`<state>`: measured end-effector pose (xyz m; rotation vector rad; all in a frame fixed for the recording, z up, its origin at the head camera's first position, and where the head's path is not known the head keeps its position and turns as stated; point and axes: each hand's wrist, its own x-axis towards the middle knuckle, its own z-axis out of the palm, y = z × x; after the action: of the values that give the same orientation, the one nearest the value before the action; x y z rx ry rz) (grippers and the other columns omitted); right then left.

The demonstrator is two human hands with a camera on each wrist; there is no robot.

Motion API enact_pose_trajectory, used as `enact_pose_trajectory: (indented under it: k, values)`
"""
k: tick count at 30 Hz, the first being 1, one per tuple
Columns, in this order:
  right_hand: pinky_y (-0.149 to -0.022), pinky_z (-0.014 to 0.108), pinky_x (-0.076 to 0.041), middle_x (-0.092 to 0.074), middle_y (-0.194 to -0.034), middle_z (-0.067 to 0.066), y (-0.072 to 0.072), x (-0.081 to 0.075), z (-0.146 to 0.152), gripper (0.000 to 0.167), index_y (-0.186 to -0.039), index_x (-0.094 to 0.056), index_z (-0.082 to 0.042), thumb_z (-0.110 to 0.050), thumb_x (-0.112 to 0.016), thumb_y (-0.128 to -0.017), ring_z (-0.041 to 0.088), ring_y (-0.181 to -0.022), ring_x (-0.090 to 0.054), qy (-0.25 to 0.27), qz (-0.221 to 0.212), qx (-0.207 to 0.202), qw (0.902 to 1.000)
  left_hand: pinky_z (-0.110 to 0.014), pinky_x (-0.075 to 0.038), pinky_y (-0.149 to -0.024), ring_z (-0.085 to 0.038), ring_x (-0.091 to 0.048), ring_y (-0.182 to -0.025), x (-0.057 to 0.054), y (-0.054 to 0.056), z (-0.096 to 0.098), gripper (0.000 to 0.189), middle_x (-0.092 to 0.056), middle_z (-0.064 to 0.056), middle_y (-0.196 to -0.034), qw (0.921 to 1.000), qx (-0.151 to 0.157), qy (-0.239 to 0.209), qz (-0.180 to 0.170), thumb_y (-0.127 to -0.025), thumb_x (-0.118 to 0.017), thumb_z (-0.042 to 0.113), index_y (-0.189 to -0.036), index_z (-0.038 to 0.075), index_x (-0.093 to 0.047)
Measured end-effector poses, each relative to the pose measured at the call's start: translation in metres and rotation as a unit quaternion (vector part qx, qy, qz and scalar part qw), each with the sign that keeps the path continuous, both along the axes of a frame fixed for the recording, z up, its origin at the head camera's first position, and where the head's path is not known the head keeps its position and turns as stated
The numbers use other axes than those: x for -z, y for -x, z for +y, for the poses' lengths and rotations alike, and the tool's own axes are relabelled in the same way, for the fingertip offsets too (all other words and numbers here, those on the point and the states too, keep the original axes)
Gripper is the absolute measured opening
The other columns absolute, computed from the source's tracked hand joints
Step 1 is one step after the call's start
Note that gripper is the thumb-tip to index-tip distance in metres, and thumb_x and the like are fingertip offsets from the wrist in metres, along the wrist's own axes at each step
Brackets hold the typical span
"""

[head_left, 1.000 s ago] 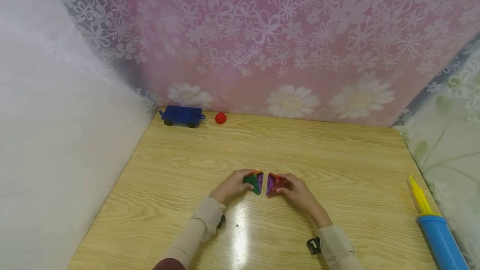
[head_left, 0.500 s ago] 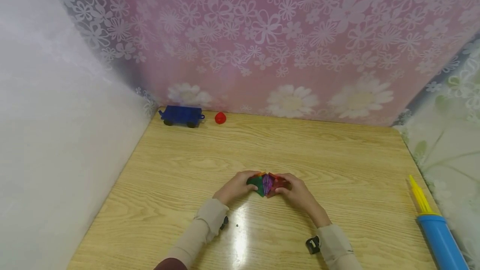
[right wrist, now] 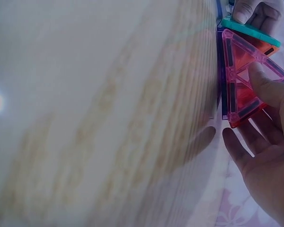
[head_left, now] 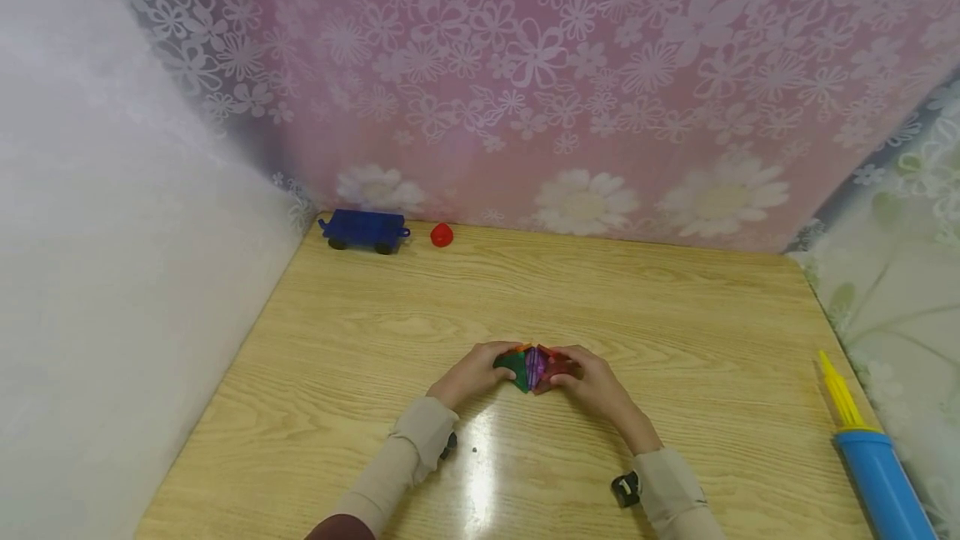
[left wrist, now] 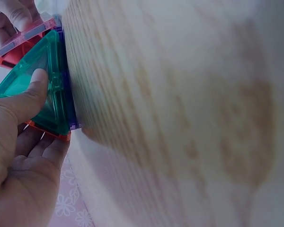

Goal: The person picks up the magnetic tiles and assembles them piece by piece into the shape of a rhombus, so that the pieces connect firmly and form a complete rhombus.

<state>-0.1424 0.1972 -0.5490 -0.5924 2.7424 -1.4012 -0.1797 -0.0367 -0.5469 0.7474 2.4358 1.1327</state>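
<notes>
My left hand (head_left: 472, 375) pinches a small pyramid-like cluster of see-through magnetic tiles, with a green triangle tile (left wrist: 56, 90) under the thumb and an orange tile (left wrist: 47, 131) at the fingers. A second cluster is held in my right hand (head_left: 600, 390), its thumb on a pink triangle tile (right wrist: 230, 71) and its fingers by a red tile (right wrist: 248, 97). Purple tiles (head_left: 536, 367) form the inner sides of both clusters, and these sides meet in the middle, low over the wooden table (head_left: 660, 307). Fingers partly hide the outer faces.
A blue toy wagon (head_left: 366, 229) and a small red piece (head_left: 442, 235) stand at the table's back left, by the pink floral curtain (head_left: 480, 107). A blue and yellow hand pump (head_left: 873, 465) lies along the right edge. A tiny dark speck (head_left: 474, 449) lies near my left wrist.
The gap between the two tile clusters has closed: my left hand has moved slightly right until the purple sides meet. My right hand has stayed nearly still. Over the last half second little differs.
</notes>
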Motion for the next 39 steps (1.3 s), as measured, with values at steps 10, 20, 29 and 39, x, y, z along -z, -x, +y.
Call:
enact_pose_trajectory:
  k: [10,20,29,39]
  values:
    - [-0.086,0.037,-0.053,-0.064,-0.115,0.013,0.001,-0.006,-0.003,0.042,-0.123,-0.062,-0.003,-0.008,-0.072,-0.082,0.029,-0.107,-0.061,-0.027,-0.002,0.006,0.9996,-0.034,-0.039,-0.106,-0.021,-0.047,-0.128,0.0,0.0,0.0,0.048,-0.053,-0.008,-0.137,1.0,0.0,0.001,0.002,-0.091,-0.063,0.011,-0.137,0.007,-0.05]
    - [-0.083,0.038,-0.054,-0.063,-0.116,0.014,0.004,-0.006,-0.011,0.039,-0.12,-0.063,-0.002,-0.009,-0.072,-0.082,0.028,-0.103,-0.062,-0.036,0.005,0.009,0.9993,-0.034,-0.04,-0.106,-0.022,-0.048,-0.127,-0.002,-0.001,0.0,0.048,-0.053,-0.009,-0.137,1.0,0.0,0.001,0.002,-0.091,-0.063,0.012,-0.136,0.006,-0.051]
    - [-0.084,0.042,-0.053,-0.064,-0.113,0.013,0.008,-0.007,-0.019,0.036,-0.115,-0.065,0.002,-0.01,-0.071,-0.082,0.028,-0.102,-0.062,-0.036,0.031,0.014,0.9988,-0.032,-0.044,-0.101,-0.021,-0.053,-0.121,0.0,0.0,0.0,0.045,-0.056,-0.01,-0.133,0.9998,0.007,-0.016,0.009,-0.09,-0.064,0.012,-0.133,0.004,-0.053]
    - [-0.08,0.044,-0.054,-0.065,-0.11,0.016,0.007,-0.005,-0.021,0.036,-0.114,-0.064,0.004,-0.007,-0.072,-0.081,0.031,-0.098,-0.063,-0.033,0.078,0.009,0.9963,-0.031,-0.044,-0.101,-0.021,-0.053,-0.122,0.002,0.0,0.001,0.047,-0.055,-0.01,-0.134,0.9998,0.005,-0.02,0.004,-0.089,-0.064,0.01,-0.134,0.005,-0.052]
